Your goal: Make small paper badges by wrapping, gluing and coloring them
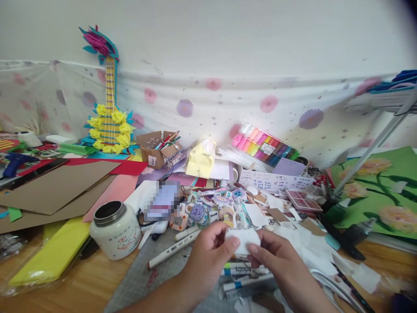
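Between my two hands is a small white handbag-shaped craft piece [242, 241] with a ridged surface and a loop handle on top. My left hand [217, 248] pinches its left side with the thumb in front. My right hand [272, 252] grips the lower right edge, thumb also in front. The fingers behind the piece are partly hidden. Below it, several markers [243, 270] lie on the grey cutting mat [137, 278]. Just beyond my hands is a pile of small decorated pieces, among them a purple flower piece [198, 213].
A wide-mouthed white jar [115, 234] stands left of the mat, near brown cardboard sheets [61, 187]. Paper scraps [302, 243] and a dark glue gun [353, 237] lie to the right. At the back are a flower-covered paper guitar [110, 117], a cardboard box [154, 150] and a coloured clay pack [265, 145].
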`<action>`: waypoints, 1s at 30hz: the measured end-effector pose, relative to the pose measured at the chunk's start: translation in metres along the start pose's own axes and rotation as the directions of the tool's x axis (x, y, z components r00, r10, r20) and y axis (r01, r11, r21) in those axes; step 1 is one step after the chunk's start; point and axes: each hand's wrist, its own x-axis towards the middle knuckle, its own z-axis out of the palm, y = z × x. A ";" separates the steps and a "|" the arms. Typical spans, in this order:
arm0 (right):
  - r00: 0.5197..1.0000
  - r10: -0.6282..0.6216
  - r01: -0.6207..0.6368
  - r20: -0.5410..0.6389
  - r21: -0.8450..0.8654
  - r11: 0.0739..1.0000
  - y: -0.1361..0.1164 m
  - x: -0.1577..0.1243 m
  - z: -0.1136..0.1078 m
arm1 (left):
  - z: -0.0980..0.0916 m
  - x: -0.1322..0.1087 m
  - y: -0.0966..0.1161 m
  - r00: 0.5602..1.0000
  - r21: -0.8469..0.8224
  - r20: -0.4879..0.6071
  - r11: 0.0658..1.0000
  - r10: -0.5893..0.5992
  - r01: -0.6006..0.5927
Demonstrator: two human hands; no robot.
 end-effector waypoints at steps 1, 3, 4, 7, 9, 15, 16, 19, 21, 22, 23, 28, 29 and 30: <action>1.000 0.015 -0.014 -0.026 0.033 0.999 0.002 0.001 0.001 | 0.000 0.001 -0.001 1.000 -0.011 0.015 1.000 -0.004 0.004; 0.998 0.041 -0.035 -0.053 0.115 0.993 0.005 0.003 0.001 | -0.002 0.002 -0.002 1.000 -0.022 0.022 1.000 -0.007 0.007; 0.997 0.049 -0.039 -0.064 0.155 0.987 0.007 0.004 0.000 | -0.003 0.003 -0.002 1.000 -0.002 0.017 1.000 -0.006 0.006; 0.995 0.056 -0.037 -0.081 0.216 0.976 0.010 0.006 -0.002 | -0.005 0.005 -0.004 1.000 0.163 0.004 0.986 0.026 -0.026; 0.995 0.062 -0.045 -0.077 0.213 0.976 0.011 0.006 -0.004 | -0.006 0.005 -0.005 0.999 0.280 0.016 0.959 0.046 -0.049; 0.995 0.082 -0.069 -0.059 0.188 0.980 0.014 0.004 -0.004 | -0.006 0.006 -0.008 0.998 0.367 0.031 0.929 0.048 -0.056; 0.995 0.084 -0.073 -0.057 0.181 0.981 0.015 0.004 -0.004 | -0.006 0.006 -0.007 0.999 0.368 0.019 0.928 0.046 -0.050; 0.996 0.083 -0.076 -0.044 0.140 0.987 0.017 0.004 -0.004 | -0.007 0.007 -0.005 0.998 0.384 -0.027 0.922 0.062 -0.047; 0.997 0.058 -0.053 -0.049 0.094 0.994 0.018 0.004 -0.005 | -0.010 0.008 -0.004 0.995 0.361 -0.058 0.931 0.080 -0.054; 0.998 0.038 -0.034 -0.057 0.065 0.997 0.018 0.004 -0.006 | -0.011 0.009 -0.003 0.993 0.332 -0.080 0.941 0.089 -0.058; 0.998 0.014 -0.012 -0.066 0.031 0.999 0.017 0.004 -0.008 | -0.012 0.011 -0.003 0.989 0.298 -0.111 0.953 0.099 -0.062; 0.993 -0.104 0.090 -0.064 -0.186 0.978 0.014 0.003 -0.012 | -0.014 0.017 0.003 0.960 0.103 -0.259 0.991 0.106 -0.082; 0.991 -0.124 0.108 -0.053 -0.231 0.967 0.014 0.002 -0.012 | -0.014 0.018 0.004 0.956 0.077 -0.275 0.994 0.101 -0.082; 0.989 -0.143 0.127 -0.039 -0.273 0.954 0.015 0.001 -0.011 | -0.015 0.019 0.004 0.952 0.060 -0.289 0.995 0.099 -0.085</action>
